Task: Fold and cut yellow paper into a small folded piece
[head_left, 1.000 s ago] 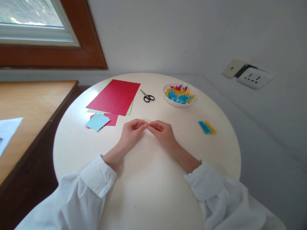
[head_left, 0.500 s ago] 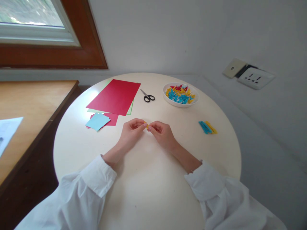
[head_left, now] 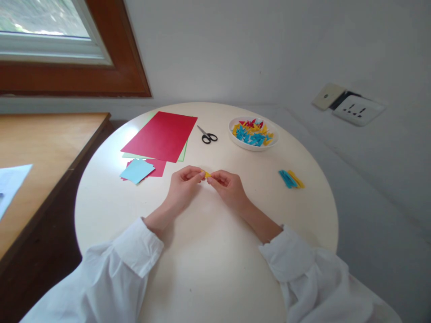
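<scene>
A small piece of yellow folded paper [head_left: 207, 175] is pinched between my two hands above the middle of the table. My left hand [head_left: 185, 181] grips its left side with thumb and fingertips. From the right, my right hand [head_left: 230, 185] pinches the other end. Fingers cover much of the paper, so its full shape is hidden. Beyond my hands lie black-handled scissors [head_left: 208, 137], and to their right stands a white dish [head_left: 247, 147] of small folded paper pieces in blue, yellow and red.
Blue and yellow folded strips [head_left: 291, 178] lie at the right of the round table [head_left: 215, 269]. Toward the left are a large red sheet [head_left: 161, 137] over green paper and a stack of light blue squares [head_left: 137, 171]. A wooden desk [head_left: 50, 139] stands at far left.
The yellow paper shows a little more between my fingertips and looks slightly turned. Both hands have stayed almost in place.
</scene>
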`<action>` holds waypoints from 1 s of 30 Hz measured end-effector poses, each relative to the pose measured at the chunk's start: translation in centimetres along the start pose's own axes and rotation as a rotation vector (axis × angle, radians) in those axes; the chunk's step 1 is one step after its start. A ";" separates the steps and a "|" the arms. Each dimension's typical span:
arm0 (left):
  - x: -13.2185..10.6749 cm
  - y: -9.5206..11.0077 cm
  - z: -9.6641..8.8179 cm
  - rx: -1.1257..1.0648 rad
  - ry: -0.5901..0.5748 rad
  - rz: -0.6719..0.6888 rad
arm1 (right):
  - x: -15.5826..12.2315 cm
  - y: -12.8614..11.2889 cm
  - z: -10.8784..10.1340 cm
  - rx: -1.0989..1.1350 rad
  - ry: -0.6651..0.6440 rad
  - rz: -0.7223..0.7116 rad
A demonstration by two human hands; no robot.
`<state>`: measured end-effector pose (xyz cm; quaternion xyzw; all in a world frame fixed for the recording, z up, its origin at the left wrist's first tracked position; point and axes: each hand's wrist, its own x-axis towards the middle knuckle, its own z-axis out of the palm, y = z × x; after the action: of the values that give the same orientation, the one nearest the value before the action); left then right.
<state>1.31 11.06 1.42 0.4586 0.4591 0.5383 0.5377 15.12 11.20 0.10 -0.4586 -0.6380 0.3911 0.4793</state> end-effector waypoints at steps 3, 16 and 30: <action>0.0 0.0 0.0 0.001 -0.005 -0.002 | 0.0 -0.1 -0.1 -0.011 -0.009 -0.010; -0.2 0.3 0.4 -0.099 0.043 -0.110 | -0.1 0.0 0.1 -0.059 0.140 -0.113; -0.4 0.3 0.3 -0.130 -0.012 -0.133 | -0.2 -0.2 -0.2 -0.232 0.140 -0.182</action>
<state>1.55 10.70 1.82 0.3944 0.4495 0.5275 0.6035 15.24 10.99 0.30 -0.4772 -0.6827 0.2369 0.5001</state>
